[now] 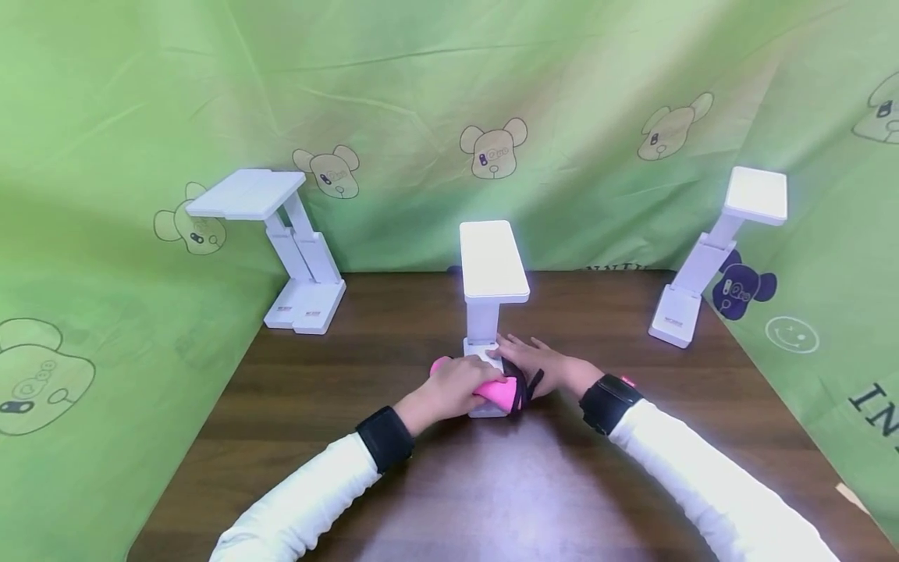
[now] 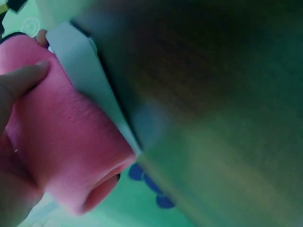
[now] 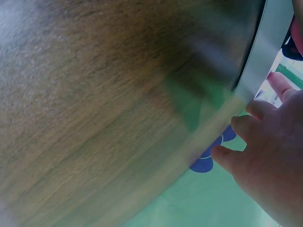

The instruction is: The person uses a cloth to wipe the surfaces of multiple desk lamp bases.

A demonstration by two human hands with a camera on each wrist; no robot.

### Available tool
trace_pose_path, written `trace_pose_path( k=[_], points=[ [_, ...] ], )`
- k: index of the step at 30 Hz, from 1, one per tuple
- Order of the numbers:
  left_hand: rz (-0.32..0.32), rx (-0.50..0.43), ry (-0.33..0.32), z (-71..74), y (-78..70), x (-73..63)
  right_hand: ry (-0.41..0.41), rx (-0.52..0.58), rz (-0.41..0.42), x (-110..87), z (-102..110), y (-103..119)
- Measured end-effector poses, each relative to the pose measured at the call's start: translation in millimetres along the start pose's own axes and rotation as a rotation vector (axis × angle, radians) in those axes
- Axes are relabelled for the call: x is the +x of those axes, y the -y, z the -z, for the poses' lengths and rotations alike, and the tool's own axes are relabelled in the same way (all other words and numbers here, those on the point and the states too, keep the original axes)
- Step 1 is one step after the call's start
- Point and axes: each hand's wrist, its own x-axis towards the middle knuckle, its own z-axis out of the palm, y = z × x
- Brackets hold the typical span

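Green fabric drape [image 1: 393, 70] everywhere, across the back and down both sides, creased and rumpled! Pale bear-head prints [image 1: 494, 153] march along it; over on the right, a navy bear head [image 1: 740, 290], a smiley face [image 1: 792, 335], big dark lettering [image 1: 875, 407]. Below, a brown wood-grain tabletop [image 1: 393, 312] runs back to the cloth, and there's a bright pale glare [image 1: 513, 499] gleaming near the front!

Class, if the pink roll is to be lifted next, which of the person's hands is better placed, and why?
Probably the left hand: it grips the pink roll, while the right hand has its visible fingers spread by the middle white lamp.
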Motion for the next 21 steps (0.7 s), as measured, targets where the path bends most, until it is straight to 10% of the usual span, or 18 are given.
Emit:
trace_pose_path(
  k=[8, 14, 21],
  points=[
    [0.025, 0.007, 0.103, 18.7, -0.9, -30.6, 0.017, -0.072, -0.091, 6.6, -3, 3],
    [0.071, -0.177, 0.175, 43.0, 11.0, -35.4, 0.010, -0.074, -0.098, 4.6, -1, 2],
    [0.499, -0.416, -0.036, 39.2, 48.5, -22.7, 0.015, -0.058, -0.101, 5.7, -4, 10]
  ],
)
